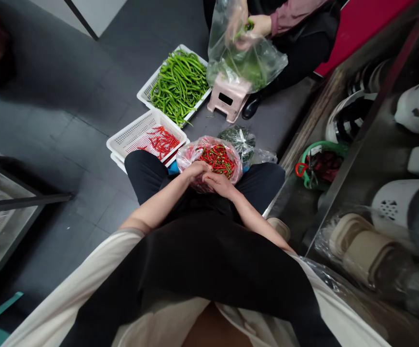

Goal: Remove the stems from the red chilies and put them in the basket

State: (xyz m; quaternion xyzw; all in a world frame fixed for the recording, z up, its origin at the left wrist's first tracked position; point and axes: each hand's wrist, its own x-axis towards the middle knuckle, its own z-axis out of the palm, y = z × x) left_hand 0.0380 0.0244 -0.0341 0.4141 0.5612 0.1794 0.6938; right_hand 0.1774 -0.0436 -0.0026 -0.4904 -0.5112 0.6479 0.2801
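A clear plastic bag (184, 158) full of red chili peppers (221, 159), some with green stems, stands between my knees. At its near side my left hand (196, 169) and my right hand (219, 184) come together. Both hands are closed with the fingertips almost meeting. What lies between the fingers is too small and hidden to make out. Just beyond my left knee, a white perforated basket (122, 140) holds loose red chili peppers (163, 140) at its right end; another white rim shows beneath it.
A white basket (144, 94) heaped with long green peppers (178, 82) stands farther out. A co-worker's hands (249, 31) handle greens in a plastic bag over a pink stool (227, 94). A tied bag of greens (238, 140) lies ahead. Shelves with a green basket (305, 161) line the right.
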